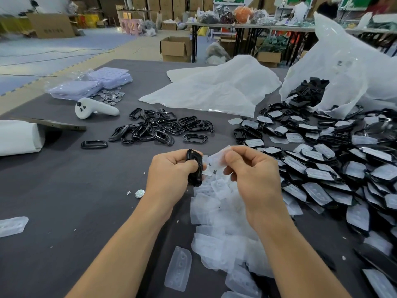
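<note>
In the head view, the left hand (171,171) grips a black plastic shell (195,167) upright, with the thumb across it, above the near middle of the grey table (75,190). Just to its right, the right hand (251,171) pinches a clear film piece (217,158). Under the hands lies a heap of clear pieces (221,222); black frames (163,127) lie farther away.

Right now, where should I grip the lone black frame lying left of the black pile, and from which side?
Pinch the near long rail of the lone black frame from straight above. It lies flat on the table, apart from the pile of frames, and its open middle should let one finger drop inside the rail, thumb outside.
</note>
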A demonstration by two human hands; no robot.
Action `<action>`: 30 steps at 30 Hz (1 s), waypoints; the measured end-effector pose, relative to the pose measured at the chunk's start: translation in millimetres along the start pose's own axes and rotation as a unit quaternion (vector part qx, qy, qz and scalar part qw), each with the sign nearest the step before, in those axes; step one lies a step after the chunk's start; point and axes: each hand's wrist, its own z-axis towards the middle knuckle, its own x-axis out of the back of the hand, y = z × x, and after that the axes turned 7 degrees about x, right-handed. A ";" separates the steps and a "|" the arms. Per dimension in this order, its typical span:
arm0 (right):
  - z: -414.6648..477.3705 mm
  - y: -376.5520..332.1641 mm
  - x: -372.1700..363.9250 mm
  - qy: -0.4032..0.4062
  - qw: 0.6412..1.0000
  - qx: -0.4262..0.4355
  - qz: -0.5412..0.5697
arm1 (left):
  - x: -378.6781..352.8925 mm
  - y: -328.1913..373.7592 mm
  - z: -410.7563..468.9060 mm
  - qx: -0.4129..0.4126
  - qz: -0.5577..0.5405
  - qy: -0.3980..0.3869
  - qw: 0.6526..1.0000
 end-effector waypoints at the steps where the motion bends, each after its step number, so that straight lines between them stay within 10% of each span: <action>1: 0.8 -2.4 2.4 -0.022 1.000 -0.005 0.021 | 0.5 -0.3 0.9 0.004 0.001 0.006 1.000; 6: -0.5 -6.1 9.2 -0.159 0.986 -0.046 0.031 | 1.6 -2.7 -0.2 -0.002 0.035 -0.060 0.998; 30: -14.5 11.6 -9.7 0.036 0.943 0.194 -0.268 | 3.0 0.7 -9.4 0.003 -0.010 -0.276 0.961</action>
